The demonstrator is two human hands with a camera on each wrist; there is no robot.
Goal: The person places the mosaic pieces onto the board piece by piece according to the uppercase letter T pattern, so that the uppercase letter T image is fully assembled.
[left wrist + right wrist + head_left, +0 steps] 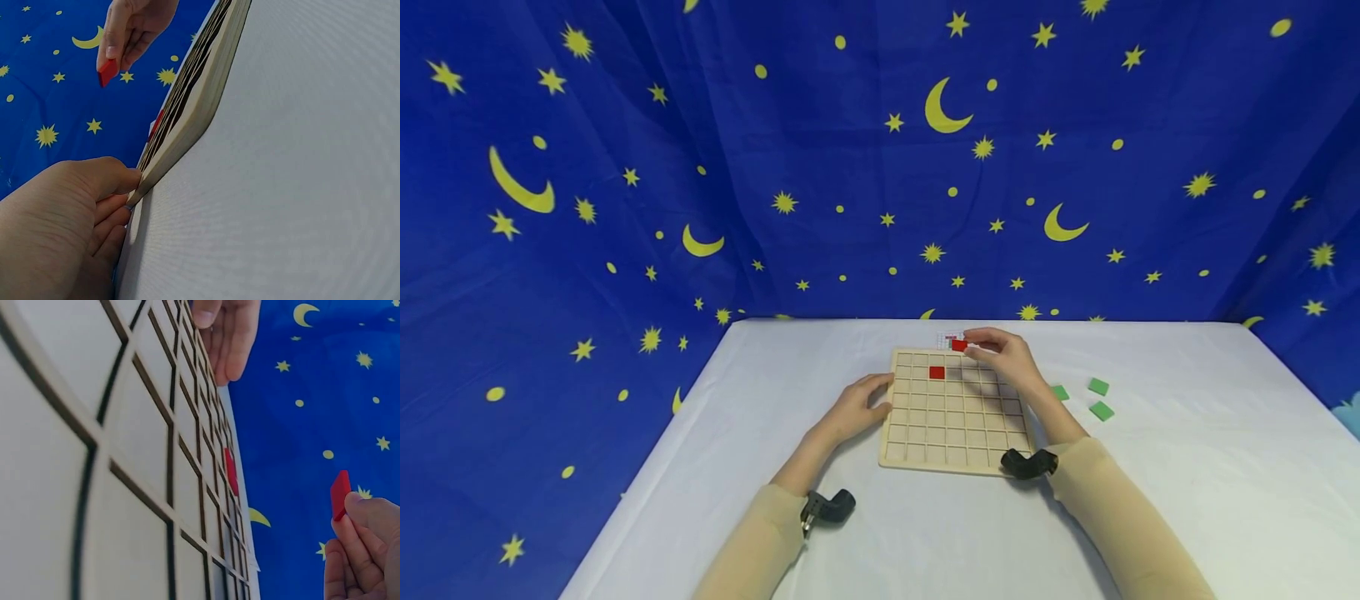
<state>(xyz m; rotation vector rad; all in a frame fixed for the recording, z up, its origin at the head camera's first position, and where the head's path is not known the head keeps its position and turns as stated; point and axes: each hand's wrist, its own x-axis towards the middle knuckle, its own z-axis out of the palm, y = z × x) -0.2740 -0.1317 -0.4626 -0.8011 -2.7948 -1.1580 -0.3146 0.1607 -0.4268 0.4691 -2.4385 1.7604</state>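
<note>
Between the thumb and fingertips of my right hand (pixel 1006 357) is a red square tile (pixel 959 345), raised over the far edge of the wooden grid board (pixel 917 454). The right wrist view shows this red tile (pixel 340 495) standing on edge in the pinch. My left hand (pixel 853 407) rests at the board's left edge, thumb and index finger apart and touching the rim. Up close in the left wrist view, the left hand (pixel 69 219) has its thumb on the rim. A second red tile (pixel 937 372) lies in a cell near the board's far left.
Several green tiles, one of them a green tile (pixel 1099 386), lie on the white table (pixel 1187 467) right of the board; my right forearm partly covers one. A printed pattern card (pixel 945 337) lies behind the board. A blue star-patterned curtain (pixel 850 167) hangs behind the table.
</note>
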